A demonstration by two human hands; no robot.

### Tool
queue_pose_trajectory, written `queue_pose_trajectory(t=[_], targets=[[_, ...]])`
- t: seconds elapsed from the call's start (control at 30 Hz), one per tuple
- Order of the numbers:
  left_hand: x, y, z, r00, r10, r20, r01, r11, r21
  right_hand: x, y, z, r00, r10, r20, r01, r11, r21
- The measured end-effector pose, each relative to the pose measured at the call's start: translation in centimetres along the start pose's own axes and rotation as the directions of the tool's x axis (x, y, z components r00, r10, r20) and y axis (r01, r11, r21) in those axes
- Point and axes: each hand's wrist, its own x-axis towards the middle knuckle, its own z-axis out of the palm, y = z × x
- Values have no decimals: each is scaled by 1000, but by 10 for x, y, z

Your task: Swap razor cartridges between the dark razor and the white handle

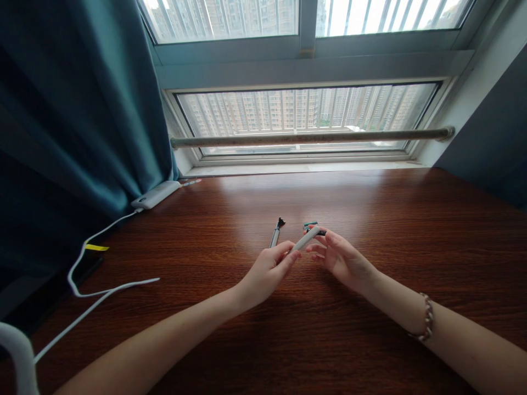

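Note:
My left hand (pixel 263 269) pinches a slim pale grey handle (pixel 305 240), thumb on the near side, holding it aslant above the table. At its far end is a narrow black piece (pixel 321 233) that looks like a razor head. My right hand (pixel 340 258) has its upper fingertips at this black piece, while its lower fingers curl loosely below the handle. Just behind the handle's tip, a small teal-and-dark piece (pixel 309 225) shows, partly covered. Left of that, a silver-grey handle with a black end (pixel 275 232) lies on the table, its near end hidden by my left hand.
The brown wooden table (pixel 206 230) runs up to the window. A white power strip or adapter (pixel 156 195) lies by the blue curtain (pixel 123 109), with a white cable (pixel 102 293) trailing left. A yellow strip (pixel 96 248) sits at the left edge.

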Motion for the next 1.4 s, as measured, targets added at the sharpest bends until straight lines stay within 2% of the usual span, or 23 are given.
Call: queue_pose_trajectory(t=[0.07, 0.2, 0.37, 0.57, 0.7, 0.87, 0.97, 1.13, 1.3, 1.4], targets=[[0, -1, 0, 1000, -9, -24, 8, 1000, -21, 0, 0, 0, 1000, 1, -5, -1, 1000, -8], [1, -1, 1, 1000, 3, 7, -2, 996, -84, -1, 0, 1, 1000, 9, -11, -9, 1000, -1], [1, -1, 1, 999, -17, -51, 15, 999, -31, 0, 0, 1, 1000, 7, -17, -7, 1000, 1], [1, -3, 0, 1000, -21, -20, 20, 999, -42, 2, -3, -1, 1000, -20, -6, 20, 999, -34], [0, -3, 0, 997, -14, -82, 11, 999, -40, 2, -6, -2, 999, -35, -20, 34, 998, -57], [-1, -4, 1, 1000, -12, -21, 11, 999, -34, 2, -6, -3, 999, -36, -16, 35, 998, -49], [0, -5, 2, 999, -17, -52, 16, 1000, -8, 2, -5, -2, 999, -23, -32, 22, 999, -46], [1, -6, 2, 1000, -28, 6, 29, 997, -69, 2, -5, -2, 999, -24, -35, 22, 999, -43], [1, -5, 2, 998, -31, -52, 30, 999, -27, 2, -5, -3, 999, -24, -31, 23, 999, -44], [1, -6, 2, 1000, -25, -18, 24, 997, -68, 2, -5, -3, 999, -27, -29, 26, 999, -48]])
